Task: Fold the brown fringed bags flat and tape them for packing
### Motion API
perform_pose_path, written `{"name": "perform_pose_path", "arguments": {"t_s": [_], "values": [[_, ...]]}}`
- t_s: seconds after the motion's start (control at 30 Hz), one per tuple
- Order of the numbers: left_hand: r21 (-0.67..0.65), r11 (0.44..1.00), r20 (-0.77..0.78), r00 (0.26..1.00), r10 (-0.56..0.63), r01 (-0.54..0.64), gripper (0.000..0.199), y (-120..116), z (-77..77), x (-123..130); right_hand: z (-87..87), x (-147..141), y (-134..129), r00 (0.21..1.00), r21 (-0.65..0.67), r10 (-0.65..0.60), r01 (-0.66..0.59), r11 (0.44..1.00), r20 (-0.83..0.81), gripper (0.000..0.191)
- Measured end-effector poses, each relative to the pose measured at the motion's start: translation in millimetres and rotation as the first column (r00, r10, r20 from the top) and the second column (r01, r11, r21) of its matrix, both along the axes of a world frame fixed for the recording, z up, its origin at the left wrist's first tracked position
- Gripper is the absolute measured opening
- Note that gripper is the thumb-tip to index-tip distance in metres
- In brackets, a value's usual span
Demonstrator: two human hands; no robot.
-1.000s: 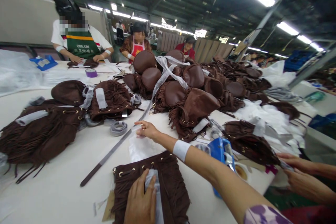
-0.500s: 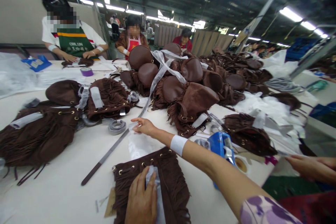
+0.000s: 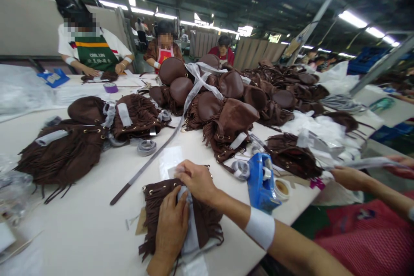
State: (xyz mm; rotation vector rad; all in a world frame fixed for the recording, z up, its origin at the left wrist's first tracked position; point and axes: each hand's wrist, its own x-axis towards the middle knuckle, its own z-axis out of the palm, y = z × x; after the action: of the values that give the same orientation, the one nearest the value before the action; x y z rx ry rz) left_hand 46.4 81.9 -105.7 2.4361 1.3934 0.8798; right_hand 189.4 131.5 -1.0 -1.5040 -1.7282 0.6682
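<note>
A brown fringed suede bag [image 3: 152, 217] with a row of metal eyelets lies on the table in front of me. My left hand [image 3: 172, 223] rests on it, its fingers stretched flat beside a strip wrapped in pale plastic [image 3: 191, 228]. At the bag's eyelet edge is my right hand [image 3: 199, 182], thumb and fingers pinched on the near end of a clear plastic bag [image 3: 168, 158]. That plastic bag lies on the table just beyond the suede one. A long brown strap in grey wrapping [image 3: 145, 168] runs past on the left.
A blue tape dispenser [image 3: 260, 183] and a tape roll [image 3: 281, 189] stand right of my arm. More brown bags [image 3: 64, 155] lie left, and a large heap [image 3: 233, 86] fills the middle. A co-worker's hands [image 3: 351, 177] hold a plastic strip at right. Other people work across the table.
My right hand has drawn back toward me, from beside the strap to the suede bag's eyelet edge. My left hand stays on the bag. The co-worker's hands at right have moved apart.
</note>
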Motion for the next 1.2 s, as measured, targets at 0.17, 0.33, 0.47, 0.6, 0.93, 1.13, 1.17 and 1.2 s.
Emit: {"name": "perform_pose_path", "arguments": {"t_s": [0.17,0.33,0.47,0.6,0.93,1.13,1.17,1.2], "values": [[-0.057,0.998,0.089,0.996,0.004,0.001,0.022,-1,0.8,-2,-24.9,-8,-70,1.000,0.046,-0.014,0.013,0.999,0.001,0.019],[-0.032,0.998,0.181,0.982,0.051,-0.046,0.039,-1,-10.4,-6,-47.2,-17,-100,0.996,0.155,-0.043,0.055,0.986,-0.076,0.009],[-0.031,0.998,0.213,0.976,0.051,-0.046,0.043,3,-18.2,-8,-56.3,-19,-107,0.998,0.180,-0.054,0.050,0.982,0.016,0.005],[-0.045,0.999,0.220,0.975,0.020,-0.011,0.037,7,-19.0,-10,-60.2,-16,-109,0.987,0.174,-0.052,0.025,0.984,0.152,0.005],[-0.079,0.993,0.331,0.938,0.106,-0.084,0.030,8,-5.5,-9,-63.5,-9,-110,0.906,0.224,0.061,-0.169,0.960,0.420,0.014],[-0.108,0.988,0.349,0.927,0.138,-0.106,0.043,7,2.3,-7,-66.5,-7,-108,0.867,0.229,0.070,-0.207,0.951,0.493,0.014],[-0.106,0.990,0.346,0.929,0.129,-0.098,0.040,7,2.7,-8,-66.5,-7,-109,0.864,0.228,0.073,-0.211,0.951,0.498,0.013],[-0.103,0.991,0.344,0.931,0.119,-0.088,0.036,7,2.9,-8,-66.4,-6,-109,0.862,0.228,0.072,-0.213,0.950,0.503,0.013]]}}
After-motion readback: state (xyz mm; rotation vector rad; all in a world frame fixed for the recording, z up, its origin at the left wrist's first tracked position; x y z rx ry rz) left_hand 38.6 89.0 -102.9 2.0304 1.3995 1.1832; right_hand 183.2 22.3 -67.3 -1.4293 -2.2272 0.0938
